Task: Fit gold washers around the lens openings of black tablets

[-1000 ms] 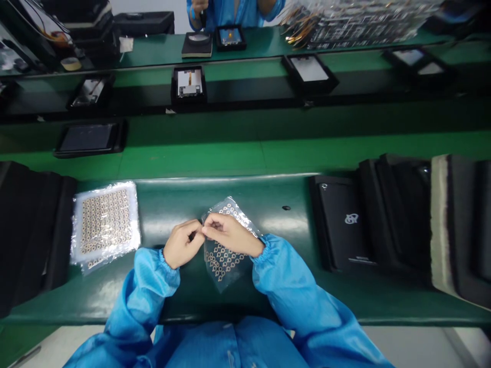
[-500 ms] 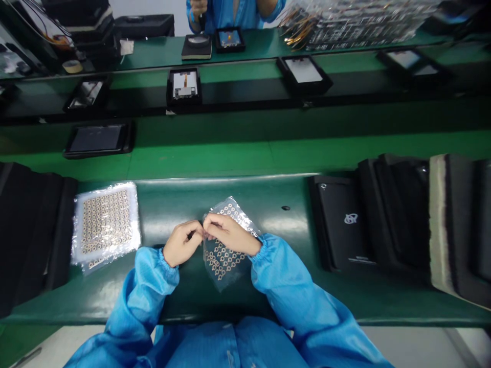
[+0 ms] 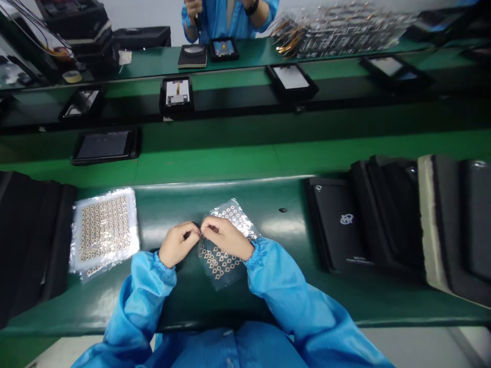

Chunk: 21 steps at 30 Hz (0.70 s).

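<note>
My left hand (image 3: pixel 178 244) and my right hand (image 3: pixel 226 238) meet fingertip to fingertip over the green worktop, both closed in a pinch. Whatever lies between the fingertips is too small or hidden to name. Under my right hand lies a clear plastic sheet (image 3: pixel 220 268) bearing rows of small tan ring-shaped parts; the hand covers its middle. My left hand is just off the sheet's left edge. Farther left rests a stack of similar sheets (image 3: pixel 104 226), full of the same rings in shiny clear wrapping.
Black padded slabs (image 3: pixel 30 240) stand at the left. To the right are a black tablet back (image 3: pixel 342 225) and more leaning slabs (image 3: pixel 447 225). A small black piece (image 3: pixel 283 210) lies on the worktop. Beyond, a tablet (image 3: pixel 105 144) sits on a green strip; a person (image 3: pixel 215 18) works opposite.
The view has shifted slightly. My hands stay pinched together at the sheet's left side, with the fingertips now a little closer. The tablet on the green strip has moved right.
</note>
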Motion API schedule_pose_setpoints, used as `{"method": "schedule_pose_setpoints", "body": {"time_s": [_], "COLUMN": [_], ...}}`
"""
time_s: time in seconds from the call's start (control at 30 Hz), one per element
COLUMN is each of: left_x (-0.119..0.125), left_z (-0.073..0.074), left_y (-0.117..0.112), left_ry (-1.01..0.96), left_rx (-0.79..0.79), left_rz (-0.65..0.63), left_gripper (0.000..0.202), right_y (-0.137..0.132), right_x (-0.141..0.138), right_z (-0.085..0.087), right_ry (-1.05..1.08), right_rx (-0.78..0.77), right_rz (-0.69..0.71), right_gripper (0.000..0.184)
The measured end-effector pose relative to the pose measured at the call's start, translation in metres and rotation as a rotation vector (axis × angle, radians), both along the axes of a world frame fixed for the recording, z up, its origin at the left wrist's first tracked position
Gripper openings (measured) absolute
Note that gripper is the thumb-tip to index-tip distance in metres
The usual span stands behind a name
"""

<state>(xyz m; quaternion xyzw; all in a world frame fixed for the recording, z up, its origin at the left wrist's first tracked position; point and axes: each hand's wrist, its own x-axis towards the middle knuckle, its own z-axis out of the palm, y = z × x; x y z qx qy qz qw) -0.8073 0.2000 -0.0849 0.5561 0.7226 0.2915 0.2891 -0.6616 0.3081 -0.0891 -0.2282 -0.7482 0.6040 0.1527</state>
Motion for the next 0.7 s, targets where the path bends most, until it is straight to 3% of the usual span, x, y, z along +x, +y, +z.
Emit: {"method": "schedule_pose_setpoints", "body": {"time_s": [0.17, 0.33, 0.53, 0.6, 0.7], "left_x": [-0.016, -0.028, -0.019, -0.005, 0.019], "left_z": [-0.003, -0.010, -0.006, -0.005, -0.012], "left_y": [-0.004, -0.002, -0.008, -0.012, -0.009], "left_ry": [0.320, 0.525, 0.653, 0.641, 0.587], "left_rx": [-0.034, -0.044, 0.104, 0.182, 0.233], "left_rz": [0.147, 0.168, 0.203, 0.130, -0.080], "left_gripper": [0.022, 0.022, 0.021, 0.028, 0.037], "right_y": [0.016, 0.019, 0.009, 0.007, 0.005], "right_x": [0.037, 0.086, 0.092, 0.088, 0.085], "right_z": [-0.015, -0.028, -0.032, -0.030, -0.026], "right_ry": [-0.070, -0.187, -0.257, -0.270, -0.273], "right_rx": [0.102, 0.184, 0.204, 0.205, 0.192], "right_rz": [-0.160, -0.277, -0.365, -0.386, -0.410], "right_gripper": [0.014, 0.017, 0.018, 0.017, 0.018]}}
